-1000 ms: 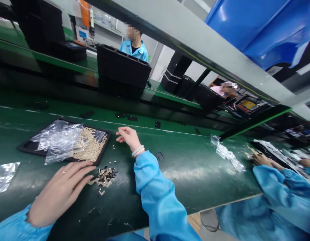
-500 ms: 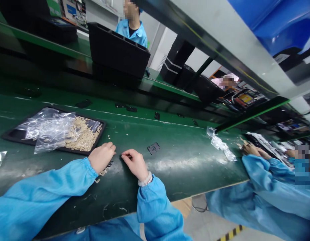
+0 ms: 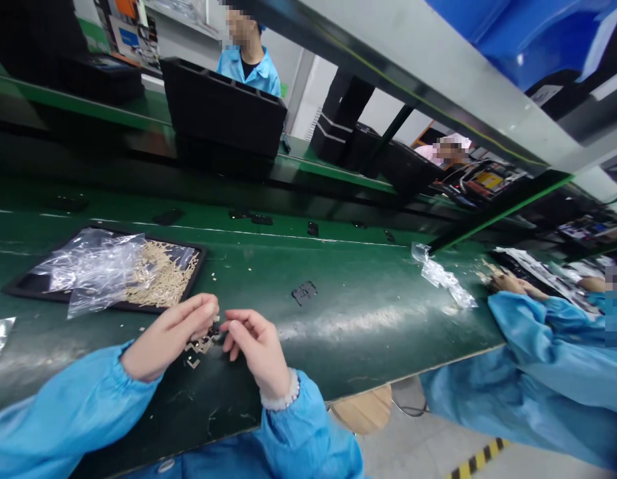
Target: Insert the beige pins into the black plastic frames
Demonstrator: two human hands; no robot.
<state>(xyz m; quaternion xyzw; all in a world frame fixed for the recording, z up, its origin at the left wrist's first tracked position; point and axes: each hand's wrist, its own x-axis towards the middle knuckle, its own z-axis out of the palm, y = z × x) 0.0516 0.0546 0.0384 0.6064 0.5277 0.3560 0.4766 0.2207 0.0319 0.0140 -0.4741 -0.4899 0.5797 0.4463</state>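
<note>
My left hand (image 3: 171, 336) is closed in a pinch over the green bench, left of my right hand; what its fingertips hold, if anything, is hidden. My right hand (image 3: 258, 349), with a pale bracelet at the wrist, has its thumb and fingers drawn together close to the left fingertips, and I cannot make out anything between them. Beneath and between both hands lie small beige L-shaped pieces (image 3: 193, 362) with some dark bits among them. A flat black part with cut-outs (image 3: 304, 293) rests to the right of my hands.
A black tray (image 3: 19, 289) holds clear plastic bags (image 3: 96, 266) and a heap of beige strips (image 3: 161, 276). Several dark parts line the bench's far side. Crumpled clear plastic (image 3: 443, 276) lies right, near a co-worker's hands (image 3: 510, 285). A black bin (image 3: 221, 110) stands behind.
My left hand has drawn back left and turned, uncovering more of the beige pieces. My right hand has shifted left and slightly down, towards the left fingertips. The view has tilted slightly.
</note>
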